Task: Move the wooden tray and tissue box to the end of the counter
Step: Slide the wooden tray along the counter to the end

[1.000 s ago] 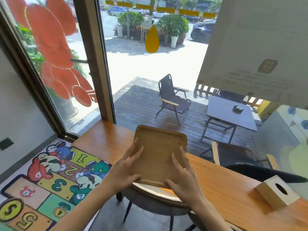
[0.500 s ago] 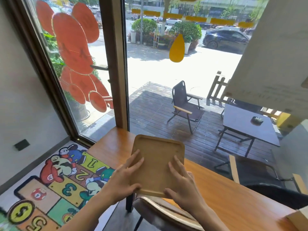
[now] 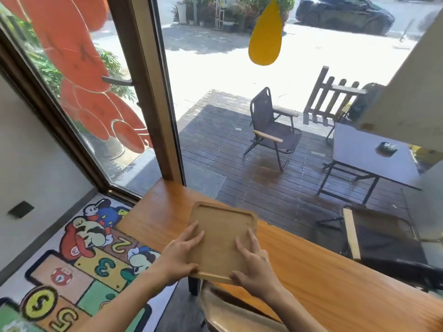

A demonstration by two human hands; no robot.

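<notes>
From the head camera, the wooden tray (image 3: 221, 238) lies on the desk (image 3: 323, 279), near the desk's left end beside the window frame (image 3: 153, 92). Its near edge juts slightly past the desk's front edge. The left hand (image 3: 178, 257) grasps the tray's near left corner, fingers spread flat on top and the thumb at the edge. The right hand (image 3: 255, 269) grasps the near right corner the same way. A chair back (image 3: 230, 310) shows just below the tray. A cartoon hopscotch mat (image 3: 72, 264) covers the floor to the left.
</notes>
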